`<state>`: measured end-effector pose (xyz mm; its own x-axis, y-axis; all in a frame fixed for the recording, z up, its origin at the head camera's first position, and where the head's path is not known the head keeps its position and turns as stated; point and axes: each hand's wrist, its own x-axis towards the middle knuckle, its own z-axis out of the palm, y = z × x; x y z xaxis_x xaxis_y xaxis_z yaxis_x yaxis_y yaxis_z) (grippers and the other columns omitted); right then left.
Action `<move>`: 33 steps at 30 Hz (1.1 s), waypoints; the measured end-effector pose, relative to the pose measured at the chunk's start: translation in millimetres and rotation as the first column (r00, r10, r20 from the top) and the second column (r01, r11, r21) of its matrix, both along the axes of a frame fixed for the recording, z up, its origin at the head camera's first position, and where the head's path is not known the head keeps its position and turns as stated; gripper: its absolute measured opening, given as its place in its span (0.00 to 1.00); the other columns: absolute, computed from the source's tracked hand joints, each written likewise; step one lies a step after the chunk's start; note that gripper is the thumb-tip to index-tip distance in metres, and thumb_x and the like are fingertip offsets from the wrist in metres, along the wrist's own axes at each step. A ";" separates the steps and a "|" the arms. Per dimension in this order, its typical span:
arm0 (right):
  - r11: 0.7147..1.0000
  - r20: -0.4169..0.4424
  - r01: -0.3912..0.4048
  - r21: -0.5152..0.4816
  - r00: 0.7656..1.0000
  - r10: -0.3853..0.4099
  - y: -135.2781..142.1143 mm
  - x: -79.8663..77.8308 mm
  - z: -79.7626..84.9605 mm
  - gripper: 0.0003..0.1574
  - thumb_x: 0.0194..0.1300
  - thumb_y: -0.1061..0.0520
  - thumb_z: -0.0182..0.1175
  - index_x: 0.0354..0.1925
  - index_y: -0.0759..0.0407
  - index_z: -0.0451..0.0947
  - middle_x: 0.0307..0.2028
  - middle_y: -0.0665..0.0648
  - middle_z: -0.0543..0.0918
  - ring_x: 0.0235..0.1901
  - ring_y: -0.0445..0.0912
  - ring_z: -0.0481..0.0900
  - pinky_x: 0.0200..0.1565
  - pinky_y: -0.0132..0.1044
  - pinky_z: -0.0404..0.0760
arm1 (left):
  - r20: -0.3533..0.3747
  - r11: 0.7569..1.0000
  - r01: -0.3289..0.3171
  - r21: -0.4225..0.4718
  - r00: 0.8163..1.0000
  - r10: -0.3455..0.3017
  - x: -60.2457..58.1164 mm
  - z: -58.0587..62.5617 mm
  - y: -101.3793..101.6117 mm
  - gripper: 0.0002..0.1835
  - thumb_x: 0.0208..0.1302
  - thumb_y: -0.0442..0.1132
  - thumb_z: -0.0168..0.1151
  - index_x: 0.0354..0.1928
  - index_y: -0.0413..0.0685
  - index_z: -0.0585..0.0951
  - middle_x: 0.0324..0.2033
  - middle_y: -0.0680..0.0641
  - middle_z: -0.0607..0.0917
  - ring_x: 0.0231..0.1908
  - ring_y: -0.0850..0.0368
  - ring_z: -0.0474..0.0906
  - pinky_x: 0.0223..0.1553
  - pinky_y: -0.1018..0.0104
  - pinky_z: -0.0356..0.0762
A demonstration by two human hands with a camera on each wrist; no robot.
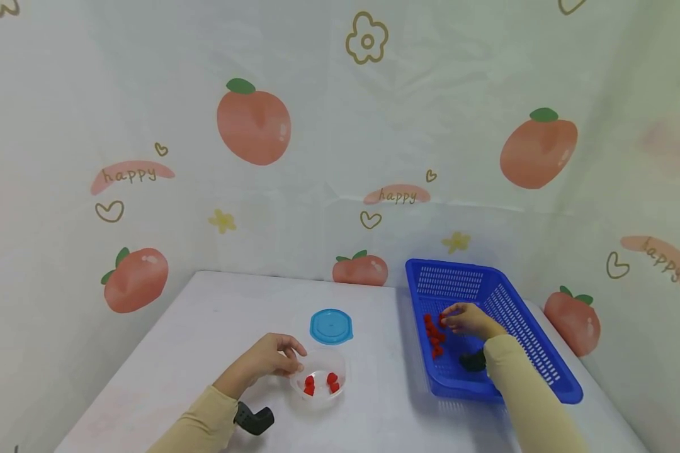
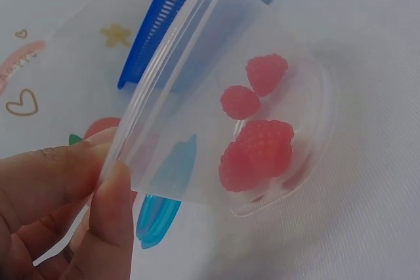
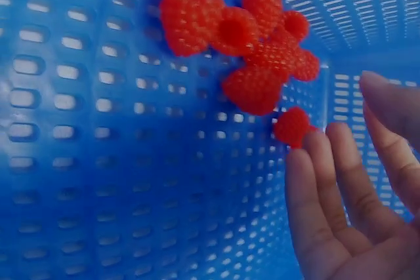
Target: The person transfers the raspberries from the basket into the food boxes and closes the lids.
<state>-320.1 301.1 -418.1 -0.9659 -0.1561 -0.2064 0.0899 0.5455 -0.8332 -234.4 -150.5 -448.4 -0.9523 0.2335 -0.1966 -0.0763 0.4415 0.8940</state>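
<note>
My left hand [image 1: 269, 355] pinches the rim of a clear plastic container [image 2: 190, 103] between thumb and fingers. Several raspberries [image 2: 262, 152] lie on the container's bottom. Inside the blue basket [image 1: 442, 385], at its left part, is my right hand [image 1: 470, 319]. Its fingers are loosely extended, with the thumb apart from them. The fingertips are right at a single raspberry [image 3: 293, 126], partly covering it in the right wrist view. A cluster of other raspberries [image 3: 256, 57] sits just beyond, along the basket's side.
A round blue lid [image 1: 331, 327] lies on the white table [image 1: 243, 314] behind the container. The basket's slotted walls rise around the right hand. A patterned curtain [image 1: 317, 126] hangs behind the table. Black devices [image 1: 254, 419] are worn at the wrists.
</note>
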 end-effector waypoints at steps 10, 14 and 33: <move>0.996 0.092 -0.045 0.083 0.995 0.038 -0.4 3.3 -2.2 0.14 0.64 0.69 0.56 0.48 0.76 0.72 0.40 0.63 0.82 0.39 0.49 0.79 0.50 0.48 0.82 | 0.020 1.000 0.003 0.011 1.000 -0.003 1.1 4.2 0.2 0.13 0.53 0.34 0.73 0.40 0.42 0.82 0.27 0.47 0.77 0.26 0.55 0.75 0.32 0.67 0.83; 0.990 0.137 -0.050 0.133 0.990 0.031 -2.1 1.9 -6.9 0.11 0.63 0.70 0.57 0.45 0.74 0.75 0.37 0.60 0.83 0.38 0.48 0.79 0.48 0.45 0.82 | 0.020 1.000 -0.008 0.001 1.000 0.008 2.6 5.1 1.6 0.12 0.53 0.33 0.72 0.40 0.41 0.82 0.27 0.47 0.77 0.26 0.55 0.75 0.32 0.66 0.83; 0.971 0.174 -0.062 0.231 0.985 0.021 -6.7 0.3 -12.0 0.06 0.63 0.68 0.60 0.40 0.70 0.78 0.34 0.56 0.83 0.37 0.46 0.79 0.47 0.46 0.83 | 0.025 0.999 0.014 0.037 1.000 -0.015 2.7 4.5 0.2 0.12 0.54 0.33 0.71 0.41 0.40 0.82 0.26 0.47 0.77 0.25 0.55 0.76 0.32 0.66 0.83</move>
